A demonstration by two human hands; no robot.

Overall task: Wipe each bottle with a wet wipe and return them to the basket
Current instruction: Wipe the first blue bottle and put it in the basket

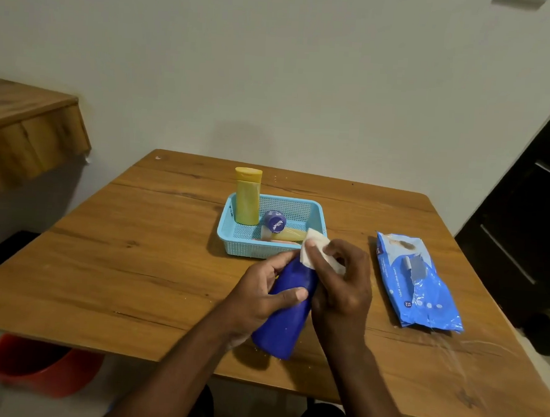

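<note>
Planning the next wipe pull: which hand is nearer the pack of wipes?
Right. The right hand, holding a wipe on the blue bottle, sits just left of the wipes pack; the left hand holds the bottle's far side, farther away.

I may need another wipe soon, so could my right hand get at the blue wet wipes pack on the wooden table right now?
Probably yes: the blue wet wipes pack lies unobstructed beside the right hand, though it holds a white wipe.

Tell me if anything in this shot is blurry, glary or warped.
Head view: the red bucket at lower left is smeared by blur; the wipes pack shows glare on its wrinkled plastic; wide-angle distortion bends the table edges; both hands and the blue bottle are sharp.
</note>
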